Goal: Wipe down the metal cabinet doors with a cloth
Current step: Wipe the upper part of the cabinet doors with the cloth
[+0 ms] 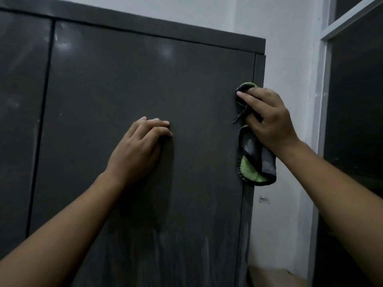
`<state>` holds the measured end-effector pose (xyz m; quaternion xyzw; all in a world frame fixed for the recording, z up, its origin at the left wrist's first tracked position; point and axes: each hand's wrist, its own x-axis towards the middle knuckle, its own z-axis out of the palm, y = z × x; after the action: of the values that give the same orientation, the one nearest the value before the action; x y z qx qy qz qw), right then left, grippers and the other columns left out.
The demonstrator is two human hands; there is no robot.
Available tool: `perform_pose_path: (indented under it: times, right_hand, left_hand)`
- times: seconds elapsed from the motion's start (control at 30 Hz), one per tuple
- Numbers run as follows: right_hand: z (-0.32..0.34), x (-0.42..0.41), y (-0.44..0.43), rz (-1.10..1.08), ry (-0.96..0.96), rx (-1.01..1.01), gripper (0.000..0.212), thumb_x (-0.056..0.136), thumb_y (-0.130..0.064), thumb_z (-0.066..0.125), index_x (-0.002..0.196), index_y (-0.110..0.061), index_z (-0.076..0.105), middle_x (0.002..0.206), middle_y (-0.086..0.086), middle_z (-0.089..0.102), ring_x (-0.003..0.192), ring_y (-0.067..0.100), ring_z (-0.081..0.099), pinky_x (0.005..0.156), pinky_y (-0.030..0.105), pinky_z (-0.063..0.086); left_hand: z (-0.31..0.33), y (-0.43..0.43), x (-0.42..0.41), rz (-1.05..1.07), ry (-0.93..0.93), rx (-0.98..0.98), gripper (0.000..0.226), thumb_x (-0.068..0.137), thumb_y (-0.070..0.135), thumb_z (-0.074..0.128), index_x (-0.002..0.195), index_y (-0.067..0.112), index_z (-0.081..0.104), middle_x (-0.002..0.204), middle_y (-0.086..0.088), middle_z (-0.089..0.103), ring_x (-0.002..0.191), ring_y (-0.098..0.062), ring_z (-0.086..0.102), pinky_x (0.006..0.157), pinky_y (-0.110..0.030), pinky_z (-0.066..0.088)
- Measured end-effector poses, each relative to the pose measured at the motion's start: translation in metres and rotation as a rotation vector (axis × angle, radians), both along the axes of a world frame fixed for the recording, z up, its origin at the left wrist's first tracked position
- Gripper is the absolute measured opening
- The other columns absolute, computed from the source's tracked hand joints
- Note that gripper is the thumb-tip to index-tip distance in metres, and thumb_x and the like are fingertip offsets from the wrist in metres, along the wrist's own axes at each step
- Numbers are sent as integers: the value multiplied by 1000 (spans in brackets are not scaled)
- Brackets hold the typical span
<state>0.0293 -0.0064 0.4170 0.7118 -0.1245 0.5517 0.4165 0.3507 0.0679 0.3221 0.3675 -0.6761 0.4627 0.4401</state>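
Note:
A dark grey metal cabinet fills the view; its right door (pixel 124 83) is shut, and the left door (pixel 18 100) shows at the far left. My right hand (pixel 267 119) grips a grey and green cloth (pixel 252 160) and presses it against the right edge of the right door, with the cloth's lower end hanging loose. My left hand (pixel 138 150) rests flat on the middle of the same door, fingers together, holding nothing. Pale dusty streaks mark the door's lower part.
A white wall (pixel 286 48) runs right of the cabinet. Further right stands a white frame (pixel 323 79) around a dark pane. A brown cardboard box (pixel 269 276) sits on the floor beside the cabinet's lower right corner.

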Motion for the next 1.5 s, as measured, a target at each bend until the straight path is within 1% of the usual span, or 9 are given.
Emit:
perform_pose_path:
  times: [0.27,0.47,0.6,0.77,0.83,1.1,1.23,1.37,1.5]
  right_hand:
    - [-93,-15,-10,30,253,-28,31,92,5,64,120,-3,72,122,11,65,113,39,60,100,52,48]
    - [-169,-13,3,36,505,19,23,98,-7,64,117,-9,76,119,9,71,114,31,64,96,48,47]
    - [-156,-10,14,-17,737,-53,18,97,-6,67,113,-8,77,114,9,72,109,32,67,94,48,49]
    - [-83,10,12,-12,108,50,36,93,3,53,125,-1,69,126,15,66,118,40,58,101,53,46]
    - [-83,28,7,-27,25,44,39,92,4,52,128,1,67,129,16,65,121,41,58,102,54,45]
    - [-167,34,4,11,578,-37,26,100,-7,61,124,-9,72,125,8,69,122,32,62,102,48,45]
    - [-152,21,9,22,725,-90,23,99,-7,64,120,-9,74,120,8,71,116,32,65,98,47,48]
    - [-64,26,14,86,226,-43,28,100,-1,52,120,0,72,123,18,68,118,37,59,102,52,47]
    - [25,54,22,77,-206,157,53,85,-5,47,136,-2,61,137,16,59,130,34,51,116,27,31]
  left_hand:
    - [-2,-5,0,-9,2,-30,32,97,18,46,122,9,63,134,-14,57,126,-31,48,122,-26,14]
    - [-3,-5,-1,2,-4,-23,32,98,19,45,121,8,63,135,-14,58,128,-34,50,120,-35,21]
    - [-4,-6,0,0,-11,-36,29,98,17,47,119,7,64,134,-14,59,126,-35,52,120,-37,24]
    - [-4,-6,0,0,-8,-41,30,98,18,46,120,8,64,133,-14,59,126,-33,53,120,-38,24]
    - [-4,-6,0,-3,-9,-48,29,98,18,46,119,8,64,133,-13,60,126,-32,53,120,-36,24]
    - [-5,-5,-2,-7,14,-43,29,98,18,46,117,8,65,133,-12,60,125,-31,53,121,-27,19]
    - [-8,-4,-3,-4,14,-53,27,98,17,47,115,7,66,131,-13,62,123,-31,54,121,-29,20]
    - [-7,-3,-3,2,6,-52,28,98,17,46,114,7,67,130,-12,62,123,-29,54,121,-29,20]
    - [-6,-4,-3,-10,3,-72,28,97,17,47,113,7,67,129,-11,63,123,-26,53,120,-30,22]
